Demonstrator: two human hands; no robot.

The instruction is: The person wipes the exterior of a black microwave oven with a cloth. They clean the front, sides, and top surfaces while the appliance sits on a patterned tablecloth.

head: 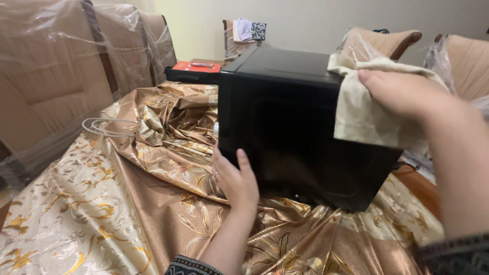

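Pressing a cream cloth [364,109] against the upper right corner of a black microwave oven [298,127], the right hand [405,94] lies flat with its fingers spread over the fabric, while the left hand [235,179] is open, palm against the oven's lower left edge at about seven o'clock. Centred on a table under a crumpled gold floral tablecloth [117,203], the oven has bunched folds crowding its left side at nine o'clock, a flat black box with a red item [196,71] behind it at eleven o'clock, and plastic-wrapped chairs [66,76] standing around.
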